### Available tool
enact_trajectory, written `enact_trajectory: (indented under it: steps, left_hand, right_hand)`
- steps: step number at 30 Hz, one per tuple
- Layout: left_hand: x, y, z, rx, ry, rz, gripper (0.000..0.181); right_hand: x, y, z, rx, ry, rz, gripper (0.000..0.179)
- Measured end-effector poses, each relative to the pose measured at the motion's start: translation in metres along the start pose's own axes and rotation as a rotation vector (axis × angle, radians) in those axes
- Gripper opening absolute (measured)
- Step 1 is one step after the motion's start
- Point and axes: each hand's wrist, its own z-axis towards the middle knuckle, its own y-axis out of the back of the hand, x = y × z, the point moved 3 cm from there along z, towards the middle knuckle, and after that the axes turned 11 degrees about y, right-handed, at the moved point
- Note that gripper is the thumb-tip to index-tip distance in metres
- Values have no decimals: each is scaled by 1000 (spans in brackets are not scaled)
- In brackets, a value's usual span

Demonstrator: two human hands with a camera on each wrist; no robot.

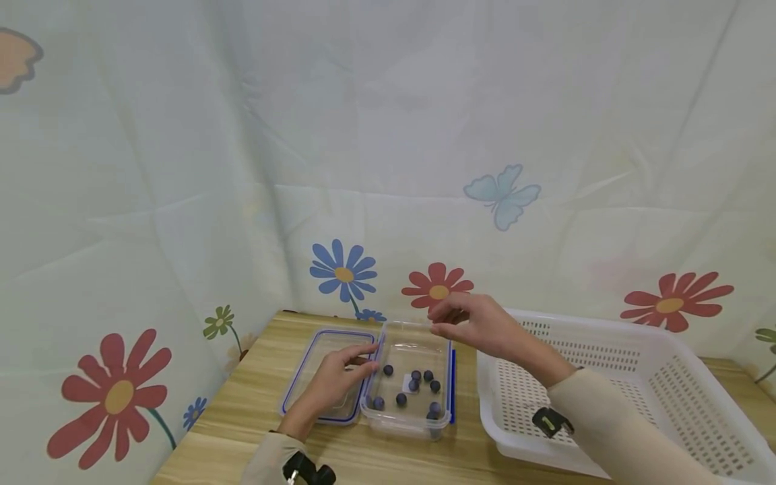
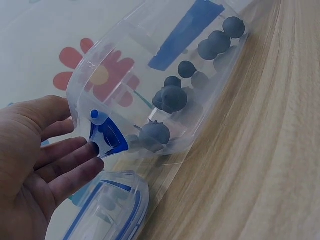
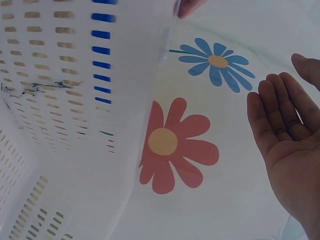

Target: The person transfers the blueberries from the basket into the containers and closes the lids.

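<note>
A clear plastic food container (image 1: 406, 426) holds several blueberries (image 1: 401, 399) scattered over its bottom. My left hand (image 1: 339, 377) is at the container's left side, fingers extended. In the left wrist view, the left fingertips (image 2: 95, 162) lie right by a blue latch (image 2: 111, 135) on the container wall. Above the container's far right corner hovers my right hand (image 1: 479, 327). Seen from the right wrist, the palm and loosely bent fingers (image 3: 285, 107) hold nothing.
The container's lid (image 1: 291, 387), with a blue seal, lies on the wooden table (image 1: 224, 431) to the left. A large white perforated basket (image 1: 612, 397) stands on the right, under my right forearm. Behind the table hangs a flower-printed curtain (image 1: 388, 135).
</note>
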Motion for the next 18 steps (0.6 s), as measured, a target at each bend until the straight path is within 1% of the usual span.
enact_trajectory:
  steps: [3,10,18]
  left_hand:
    - [0,0,0,1,-1,-1,43]
    - [-1,0,0,-2,1,9,43]
    - [-5,-4,-1,-5,-5,16,43]
  right_hand:
    - [3,2,2,-10,14,-4,17]
    - [12,4,6,-17,3,10,18]
    - [24,4,8,-3,41,26,18]
